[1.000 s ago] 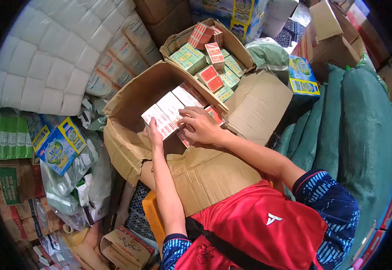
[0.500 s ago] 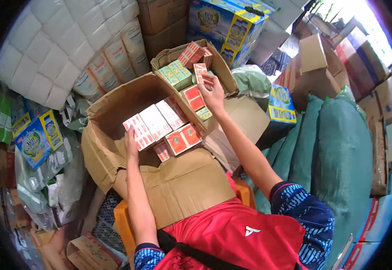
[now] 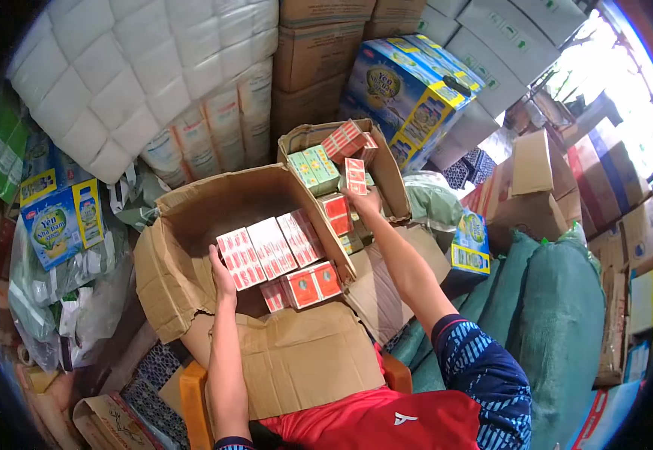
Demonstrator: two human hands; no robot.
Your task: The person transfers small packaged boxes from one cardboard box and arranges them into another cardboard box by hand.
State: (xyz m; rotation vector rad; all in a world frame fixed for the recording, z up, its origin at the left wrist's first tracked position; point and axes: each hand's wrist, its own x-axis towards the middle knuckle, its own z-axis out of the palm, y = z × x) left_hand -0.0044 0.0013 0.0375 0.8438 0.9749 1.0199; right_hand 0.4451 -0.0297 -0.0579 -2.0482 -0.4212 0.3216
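My left hand rests against the left side of a row of red-and-white packs inside the near cardboard box. Its fingers are stretched along the packs' side. Two red packs lie in front of that row. Over the far, smaller cardboard box, my right hand grips a small red-and-white pack, its fingers partly hidden beneath it. Green packs, a tilted red checked pack and another red pack are around it in that box.
Green sacks stand at the right, near an open carton. A large blue carton is behind the boxes. White wrapped bundles rise at the back left; plastic bags lie at the left.
Over the last second my right hand moved from the near box to the far one and took hold of a small pack. My left hand stays beside the row. The view has shifted.
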